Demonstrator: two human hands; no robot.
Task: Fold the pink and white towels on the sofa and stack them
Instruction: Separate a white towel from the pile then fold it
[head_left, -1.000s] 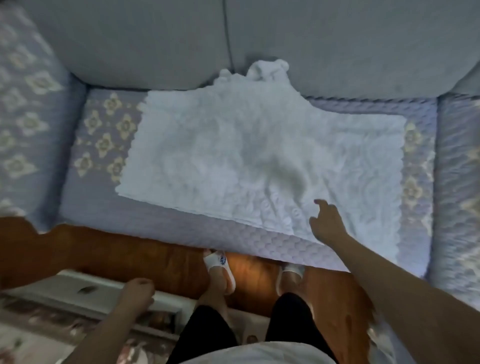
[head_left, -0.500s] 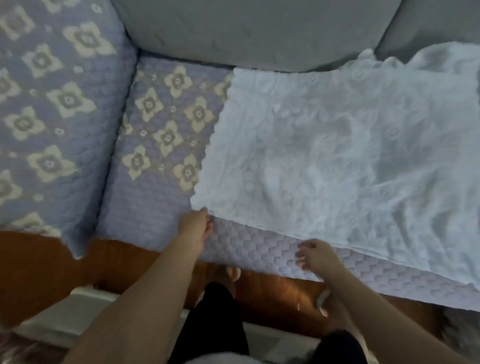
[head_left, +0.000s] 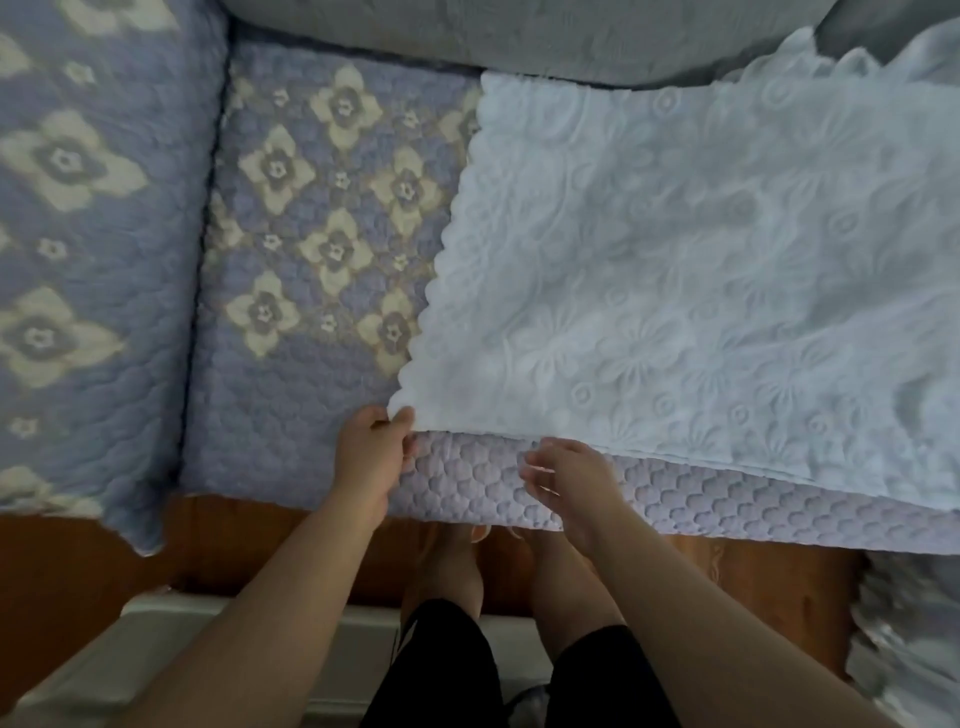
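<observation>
A white towel (head_left: 701, 270) is lying spread flat across the seat of a sofa (head_left: 291, 447), seen from above by a person standing at the sofa's front edge. The towel's left edge is scalloped and is running diagonally from the back cushion (head_left: 519, 36) down to the near corner. Its near edge is lying just inside the front of the seat, and its right part is running out of view.

The left hand (head_left: 371, 454) is pinching the towel's near left corner between thumb and curled fingers. The right hand (head_left: 569, 475) is hovering just beside the near edge, a little to the right, with fingers loosely curled and holding nothing; whether the fingertips are touching the towel cannot be told.

To the left of the towel a wide strip of seat is lying bare, bounded by the padded armrest (head_left: 93, 249). Below the seat front a band of brown wooden floor (head_left: 260, 551) is showing, with the person's legs in black shorts (head_left: 447, 670) standing on it.

The towel is thick and embossed with raised flowers and small rings. The seat cover is a quilted lavender fabric with cream flower shapes, changing to a plain scale-like quilting along the front. The back cushion is plain grey.
</observation>
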